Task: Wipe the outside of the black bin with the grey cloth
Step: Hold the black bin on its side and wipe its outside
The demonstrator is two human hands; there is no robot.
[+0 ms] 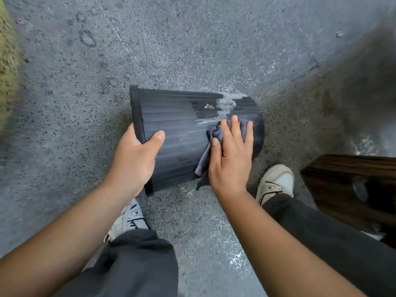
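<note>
Black bin (171,133) on its side above the floor, my left hand (134,155) gripping its rim, right hand (230,155) flat-fingered pressing the grey cloth (214,133): scrub far toward the white residue (227,102), pressing firmly.

Left grip (137,155) curled in a clasp; right grip (230,155) pressed flat, fingers spread.

This looks like an outdoor paved yard or walkway: a speckled grey stone floor (192,39) with joint lines and pale wet-looking patches. Left of the floor lies a blurred yellow-green strip (7,67), perhaps grass; right stands dark wooden furniture (351,185).
</note>
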